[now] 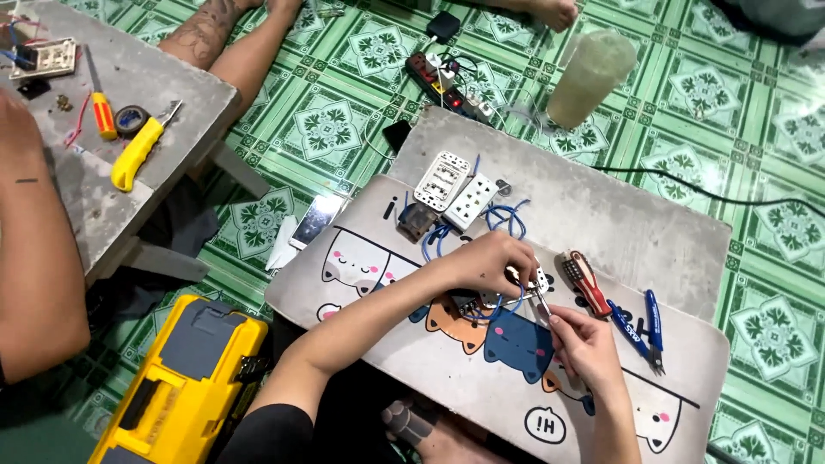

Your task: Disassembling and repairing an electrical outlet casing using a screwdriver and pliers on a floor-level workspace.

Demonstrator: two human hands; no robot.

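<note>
A low grey table [601, 215] stands on the green patterned floor [344, 129], and a mat printed with cartoon cats [481, 378] lies over its near half. To the left, on the floor, sits a yellow toolbox [180, 387]; a second table [129, 86] beyond it carries a yellow-handled knife [137, 153] and a screwdriver [101, 107] near another person's arm. A cloudy plastic jar [591, 77] lies behind.

At the middle of the mat, the left hand [490, 262] has its grip closed on a small switch module [526, 279] with blue wires [507, 219] looping out of it. The right hand [580, 339] pinches a thin metal tool [543, 308], its tip touching the module. Two white socket plates [455, 189] lie just behind; a red-handled screwdriver [586, 282] and blue cutters [643, 326] lie just right.

This looks like wiring work at a terminal. The next move likely calls for holding the module steady while the tool tip stays seated.
</note>
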